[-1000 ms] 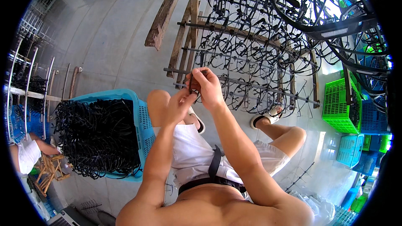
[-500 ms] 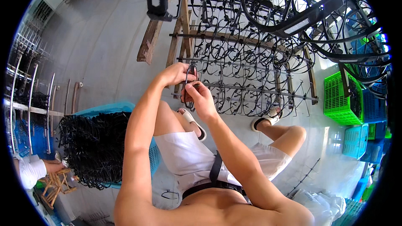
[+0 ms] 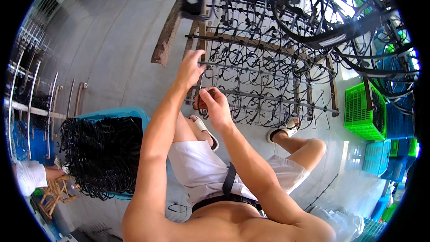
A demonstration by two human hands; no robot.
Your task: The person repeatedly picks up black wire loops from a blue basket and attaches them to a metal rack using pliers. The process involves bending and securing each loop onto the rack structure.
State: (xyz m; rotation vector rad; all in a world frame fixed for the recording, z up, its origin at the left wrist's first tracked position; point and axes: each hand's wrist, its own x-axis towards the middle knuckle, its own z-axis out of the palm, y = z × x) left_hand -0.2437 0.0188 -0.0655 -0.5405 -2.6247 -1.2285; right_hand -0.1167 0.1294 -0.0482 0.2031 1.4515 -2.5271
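My right hand (image 3: 216, 107) is closed in a pinch around a thin black curved frame (image 3: 200, 87) at the near left corner of the rack. Just beyond it, my left hand (image 3: 190, 68) has its fingers apart, beside the frame's upper end and next to the ends of the rods. Whether a fingertip touches the frame, I cannot tell. The rack (image 3: 257, 93) has dark rods lying across wooden bars, with many thin black looped pieces hanging along them.
On my left stands a blue basket (image 3: 145, 117) heaped with black pieces (image 3: 103, 152). Larger black frames (image 3: 331, 40) hang close at upper right. Green (image 3: 358, 112) and light blue crates (image 3: 377, 157) stand to the right. A person's leg (image 3: 33, 177) shows at far left.
My left hand has let go of the frame, opened its fingers and moved up and slightly left. My right hand stays in place with its pinch. The view has shifted slightly.
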